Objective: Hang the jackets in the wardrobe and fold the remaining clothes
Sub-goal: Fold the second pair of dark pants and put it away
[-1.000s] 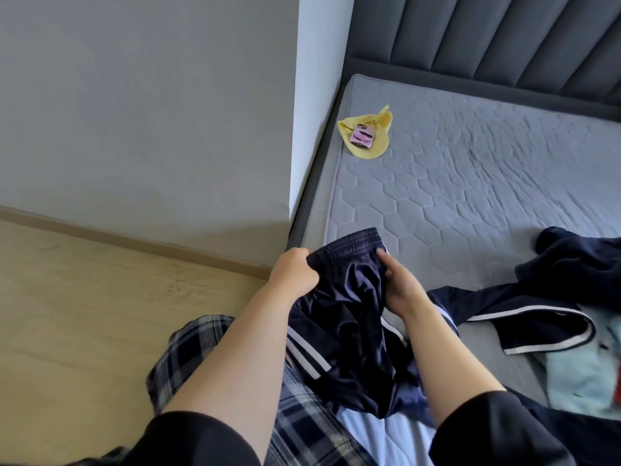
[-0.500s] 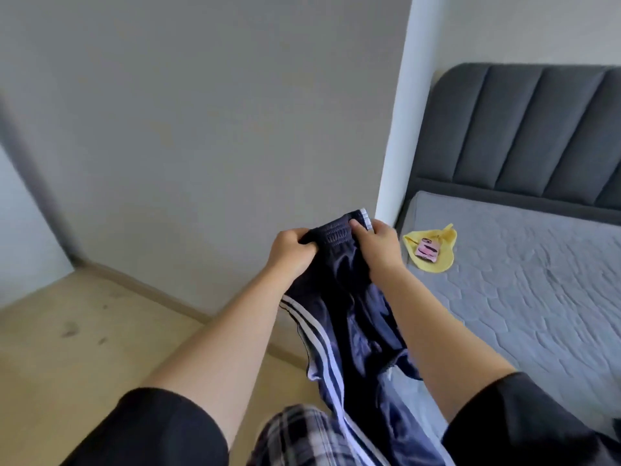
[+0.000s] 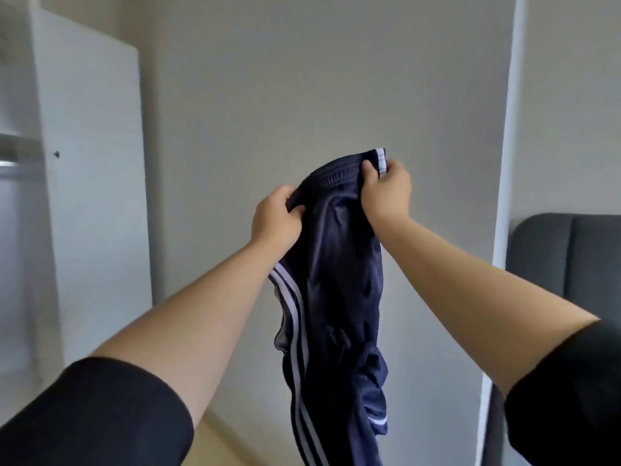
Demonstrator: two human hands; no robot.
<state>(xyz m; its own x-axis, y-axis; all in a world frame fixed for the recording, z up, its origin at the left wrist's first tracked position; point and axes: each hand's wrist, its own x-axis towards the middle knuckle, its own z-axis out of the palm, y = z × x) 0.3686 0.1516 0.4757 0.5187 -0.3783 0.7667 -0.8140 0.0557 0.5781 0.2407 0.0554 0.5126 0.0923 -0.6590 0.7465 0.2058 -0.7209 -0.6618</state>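
Navy track trousers [image 3: 339,297], a second ago bunched low over the bed [image 3: 568,264], now hang high before the wall [image 3: 268,79]; left hand [image 3: 275,216] and right hand [image 3: 386,193] have fingers [image 3: 292,205] clamped on the waistband [image 3: 331,178]; likely shaken straight for folding.

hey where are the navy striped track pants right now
The navy track pants hang at centre of the head view, waistband gripped by the left hand and right hand, in front of the grey wall, left of the headboard.
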